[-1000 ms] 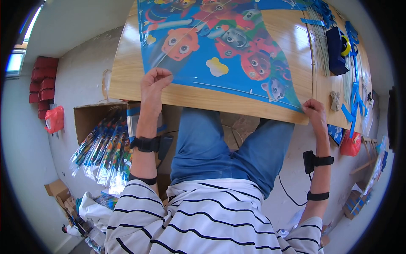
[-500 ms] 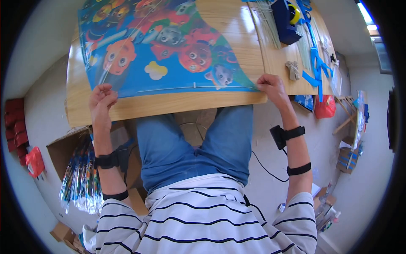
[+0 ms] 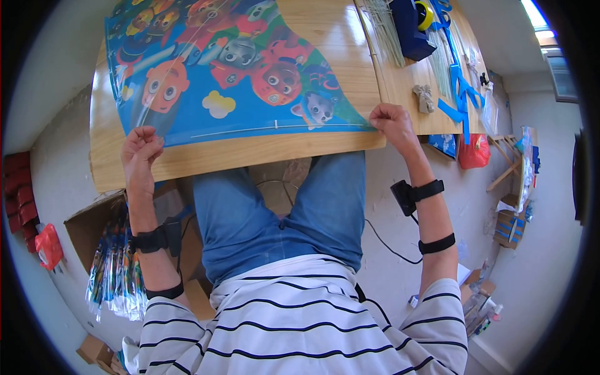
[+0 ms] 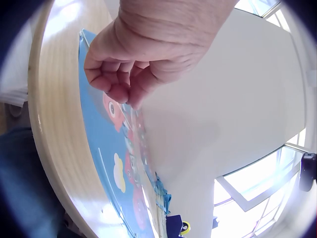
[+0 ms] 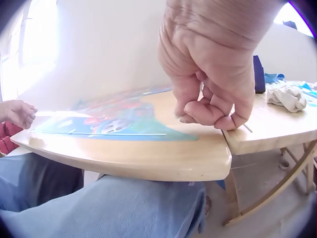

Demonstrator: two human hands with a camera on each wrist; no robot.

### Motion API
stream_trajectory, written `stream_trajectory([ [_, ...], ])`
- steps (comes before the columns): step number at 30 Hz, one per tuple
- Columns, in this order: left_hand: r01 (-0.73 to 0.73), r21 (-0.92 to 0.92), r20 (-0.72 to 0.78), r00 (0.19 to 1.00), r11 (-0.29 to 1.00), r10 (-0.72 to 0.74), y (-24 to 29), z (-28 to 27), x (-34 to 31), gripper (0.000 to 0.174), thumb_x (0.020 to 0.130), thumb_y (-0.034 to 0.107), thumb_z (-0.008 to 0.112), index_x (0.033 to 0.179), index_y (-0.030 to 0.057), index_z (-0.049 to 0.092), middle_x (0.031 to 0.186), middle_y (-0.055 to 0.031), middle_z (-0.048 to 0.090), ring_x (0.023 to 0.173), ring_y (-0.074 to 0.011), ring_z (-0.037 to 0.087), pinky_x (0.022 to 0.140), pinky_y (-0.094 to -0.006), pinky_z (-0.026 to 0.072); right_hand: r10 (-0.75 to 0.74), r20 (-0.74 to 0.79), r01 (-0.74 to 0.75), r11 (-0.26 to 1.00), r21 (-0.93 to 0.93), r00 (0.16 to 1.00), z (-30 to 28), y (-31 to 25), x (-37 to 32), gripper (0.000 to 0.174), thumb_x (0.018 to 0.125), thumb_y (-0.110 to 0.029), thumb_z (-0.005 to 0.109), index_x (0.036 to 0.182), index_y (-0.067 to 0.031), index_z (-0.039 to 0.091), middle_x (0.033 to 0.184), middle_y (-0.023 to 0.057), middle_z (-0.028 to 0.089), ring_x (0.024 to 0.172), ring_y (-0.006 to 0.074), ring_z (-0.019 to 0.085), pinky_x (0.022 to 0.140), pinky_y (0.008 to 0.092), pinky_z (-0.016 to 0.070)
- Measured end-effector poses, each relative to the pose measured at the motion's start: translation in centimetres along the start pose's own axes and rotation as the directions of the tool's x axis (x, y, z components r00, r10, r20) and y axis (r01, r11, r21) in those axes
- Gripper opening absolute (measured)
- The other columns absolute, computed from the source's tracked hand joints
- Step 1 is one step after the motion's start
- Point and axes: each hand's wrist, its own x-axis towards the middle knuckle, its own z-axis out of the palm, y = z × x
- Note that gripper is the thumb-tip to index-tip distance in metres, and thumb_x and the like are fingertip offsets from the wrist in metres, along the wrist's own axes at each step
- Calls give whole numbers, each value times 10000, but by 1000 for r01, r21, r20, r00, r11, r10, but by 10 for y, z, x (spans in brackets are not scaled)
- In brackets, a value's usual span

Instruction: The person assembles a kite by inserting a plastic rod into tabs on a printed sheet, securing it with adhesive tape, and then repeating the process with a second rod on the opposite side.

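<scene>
- Wooden surface [image 3: 250, 155], light finish; a person in jeans and a striped shirt sits at it; second surface [image 3: 412, 72] butts against its right end
- kite sheet [image 3: 250, 69], blue with cartoon print, lies flat across most of the first surface; thin white rod [image 3: 275, 127] runs along its near edge, parallel to the surface's front
- left grip [image 3: 139, 150]: fingers curled, pinching the sheet's left corner, close to the front edge
- right grip [image 3: 390, 122]: fingers curled tight, clamped on the sheet's right tip, at the first surface's right front corner
- on the second surface, beyond the right grip: bundle of thin sticks [image 3: 384, 31]; blue box [image 3: 409, 25] with yellow tape roll [image 3: 425, 14] just beside it; blue strips [image 3: 459, 94]; wad of cloth [image 3: 425, 99] nearest the grip
- floor, person's left: cardboard box [image 3: 78, 228] holding packed kites [image 3: 112, 275]
- floor, person's right: red bag [image 3: 473, 153] under the second surface
</scene>
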Motion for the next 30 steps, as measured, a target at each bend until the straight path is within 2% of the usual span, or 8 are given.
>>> stream_trajectory([
  [5,-11,-18,17,1000,1000,12,7,3,-3,305,863,-13,697,1150,70,633,929,10,635,834,-80,607,769,-213,516,-7,55,3,996,86,998,-7,-2,-2,41,824,23,656,833,-16,666,717,-10,579,650,80,524,582,254,421],
  [8,-19,-47,12,1000,999,20,13,7,-7,282,859,3,713,1124,64,641,921,8,639,818,-75,609,761,-211,500,-45,60,42,997,58,997,-8,3,0,67,816,28,650,856,-25,663,715,-16,569,656,76,525,585,250,419],
  [11,-27,-51,30,999,998,29,12,5,-5,282,858,10,714,1124,65,640,925,10,642,817,-76,608,758,-211,498,-68,-9,69,990,126,998,-6,0,-4,111,784,66,673,866,-9,667,698,-2,590,652,85,555,582,265,444],
  [14,-42,-62,53,998,997,45,14,3,-5,284,856,16,720,1123,69,641,928,10,646,826,-77,614,769,-211,505,-40,18,36,982,183,999,-9,-9,-8,112,791,69,680,863,-14,655,703,-6,585,650,79,549,575,257,438],
  [20,-26,-47,7,1000,999,27,19,3,-7,311,858,-24,705,1148,70,642,954,7,641,831,-92,614,774,-215,516,-58,69,49,991,123,996,-9,3,-1,84,823,41,696,841,-25,646,695,-21,566,628,73,527,572,251,431],
  [23,-27,-47,0,1000,999,27,20,2,-8,311,857,-27,698,1147,70,643,950,6,640,837,-91,615,772,-217,518,1,98,-14,991,133,995,-11,0,-2,70,819,28,706,843,-19,660,754,-1,579,680,91,538,618,268,453],
  [26,-47,-45,36,998,998,49,19,-3,-6,296,856,14,728,1133,78,643,918,19,648,824,-76,622,783,-213,516,-143,1,143,989,-42,990,-6,3,-4,63,804,-3,725,848,-4,680,839,39,595,779,138,570,700,304,476],
  [30,-40,-41,8,999,998,41,21,-2,-9,300,856,11,715,1140,71,638,919,13,641,829,-80,614,777,-216,515,-110,19,111,984,-136,994,-6,2,-1,87,774,-36,743,841,2,703,913,99,602,872,225,601,777,348,486],
])
